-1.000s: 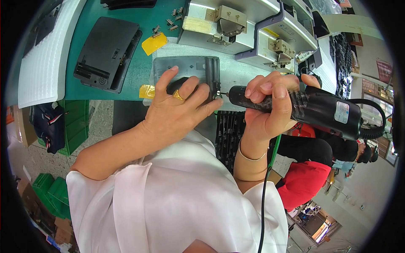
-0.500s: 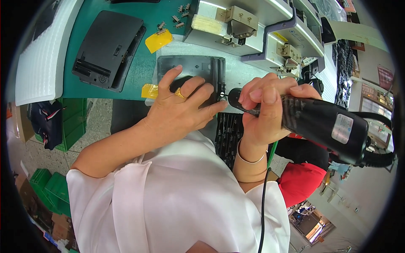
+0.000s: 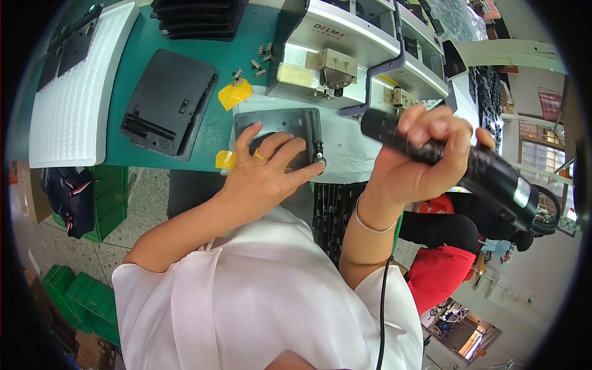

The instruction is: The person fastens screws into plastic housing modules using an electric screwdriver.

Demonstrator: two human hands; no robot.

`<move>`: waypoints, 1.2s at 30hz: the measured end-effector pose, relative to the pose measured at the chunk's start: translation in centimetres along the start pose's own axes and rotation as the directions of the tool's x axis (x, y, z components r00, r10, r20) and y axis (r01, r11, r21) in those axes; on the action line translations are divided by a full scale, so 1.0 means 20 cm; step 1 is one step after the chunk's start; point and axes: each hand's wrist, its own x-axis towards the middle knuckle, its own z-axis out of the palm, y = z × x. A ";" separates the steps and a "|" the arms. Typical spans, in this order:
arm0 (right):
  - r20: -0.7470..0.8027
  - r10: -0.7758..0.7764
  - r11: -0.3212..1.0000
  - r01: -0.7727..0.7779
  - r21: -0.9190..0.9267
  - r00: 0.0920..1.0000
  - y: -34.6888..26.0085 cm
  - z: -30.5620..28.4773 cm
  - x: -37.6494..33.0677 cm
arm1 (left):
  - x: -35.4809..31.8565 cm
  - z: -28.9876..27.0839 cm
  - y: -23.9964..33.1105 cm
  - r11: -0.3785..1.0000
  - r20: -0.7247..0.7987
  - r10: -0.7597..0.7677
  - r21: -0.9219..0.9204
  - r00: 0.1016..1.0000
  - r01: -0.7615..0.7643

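Left hand point(image 3: 268, 176) presses flat — fingers spread — on a dark grey plastic panel point(image 3: 290, 126); right hand point(image 3: 419, 160) grips a black cylindrical electric screwdriver point(image 3: 487, 176), raised clear.

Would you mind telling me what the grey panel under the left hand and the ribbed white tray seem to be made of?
Grey panel: probably moulded plastic, matte, with an even dull surface. White tray: likely thin formed plastic or foam, with a ribbed surface; hard to tell which.

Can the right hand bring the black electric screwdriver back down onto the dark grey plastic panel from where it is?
Probably yes. The right hand holds the black electric screwdriver lifted to the right of the dark grey plastic panel, with bare light surface between them. The left hand covers only the panel's near part.
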 end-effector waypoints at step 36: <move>0.189 0.228 0.967 -0.245 0.074 0.955 -0.07 -0.05 -0.08 | 0.00 -0.02 -0.01 0.987 0.053 -0.086 -0.129 0.995 0.092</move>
